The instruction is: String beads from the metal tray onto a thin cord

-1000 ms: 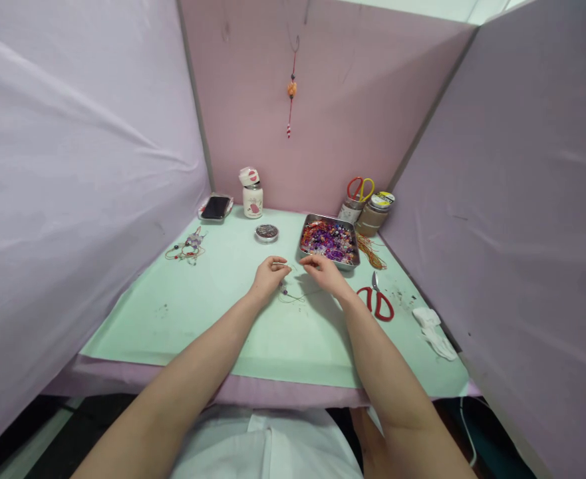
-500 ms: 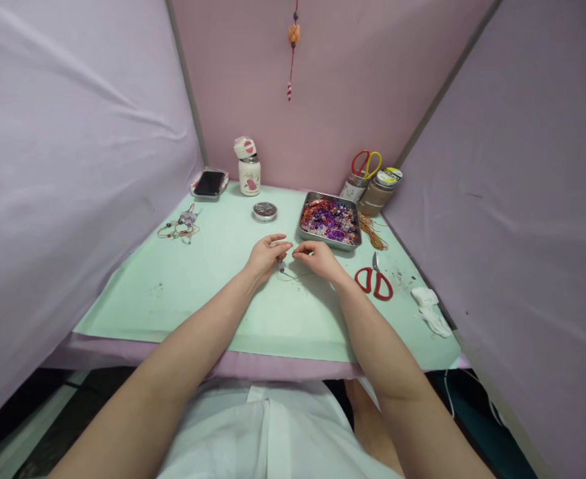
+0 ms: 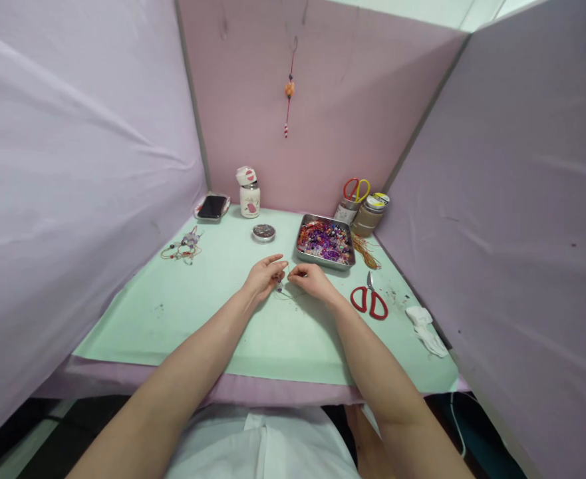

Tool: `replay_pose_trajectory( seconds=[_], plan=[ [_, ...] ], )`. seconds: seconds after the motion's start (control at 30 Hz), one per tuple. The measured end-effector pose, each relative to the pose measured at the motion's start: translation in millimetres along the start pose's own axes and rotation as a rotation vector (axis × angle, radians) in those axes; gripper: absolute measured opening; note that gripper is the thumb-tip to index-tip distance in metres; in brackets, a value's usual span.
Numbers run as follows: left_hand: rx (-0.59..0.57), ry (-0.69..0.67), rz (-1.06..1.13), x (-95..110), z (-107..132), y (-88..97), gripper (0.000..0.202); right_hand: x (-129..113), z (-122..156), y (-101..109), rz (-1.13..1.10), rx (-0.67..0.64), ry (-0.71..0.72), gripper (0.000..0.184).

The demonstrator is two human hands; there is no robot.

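Over the middle of the table, my left hand [image 3: 265,276] pinches a beaded cord [image 3: 279,286] between thumb and fingers. Small purple and clear beads dangle below its fingertips, and thin cord ends trail onto the green mat. Just to the right, my right hand [image 3: 310,278] is closed in a pinch on a thin strand of the same cord. The fingertips of both hands are a small gap apart. A metal tray of mixed beads [image 3: 325,263] stands right behind my right hand. The finest part of the cord is too small to follow.
Red-handled scissors [image 3: 378,306] and a crumpled white tissue [image 3: 425,329] lie at right. Behind are orange cords [image 3: 365,251], a jar [image 3: 371,216], a round tin [image 3: 263,233], a white bottle [image 3: 249,199] and a phone [image 3: 211,207]. Finished-looking beaded strings [image 3: 185,247] lie left.
The camera view has tilted upward, so everything sits lower in the picture. Both hands keep their pinch over the same spot, with a thin strand now visible rising between the fingertips.
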State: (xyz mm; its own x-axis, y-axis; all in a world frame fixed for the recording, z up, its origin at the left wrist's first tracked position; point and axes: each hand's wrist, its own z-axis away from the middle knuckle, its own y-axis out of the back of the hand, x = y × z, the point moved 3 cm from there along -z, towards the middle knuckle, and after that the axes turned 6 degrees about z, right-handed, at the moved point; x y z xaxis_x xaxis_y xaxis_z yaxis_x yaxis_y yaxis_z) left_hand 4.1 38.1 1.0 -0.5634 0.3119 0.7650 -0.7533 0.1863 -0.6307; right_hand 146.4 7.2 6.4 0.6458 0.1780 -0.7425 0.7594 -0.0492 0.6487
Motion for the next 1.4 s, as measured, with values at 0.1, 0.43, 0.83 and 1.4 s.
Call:
replay_pose_trajectory(
  seconds=[0.1,0.43,0.83,1.4],
  plan=[
    [0.032,0.013,0.026,0,-1,2.2,0.044,-2,1,-1,0.001,-0.009,0.003,0.014],
    [0.028,0.041,0.022,-1,-1,3.7,0.046,-12,6,1,-0.011,-0.040,0.044,0.013],
    [-0.040,-0.063,-0.242,-7,6,-3.7,0.046,-9,0,11,-0.252,0.218,0.027,0.018],
    [-0.057,-0.064,-0.219,-3,11,-8.6,0.040,-12,3,11,-0.147,0.242,0.046,0.016]
  ],
)
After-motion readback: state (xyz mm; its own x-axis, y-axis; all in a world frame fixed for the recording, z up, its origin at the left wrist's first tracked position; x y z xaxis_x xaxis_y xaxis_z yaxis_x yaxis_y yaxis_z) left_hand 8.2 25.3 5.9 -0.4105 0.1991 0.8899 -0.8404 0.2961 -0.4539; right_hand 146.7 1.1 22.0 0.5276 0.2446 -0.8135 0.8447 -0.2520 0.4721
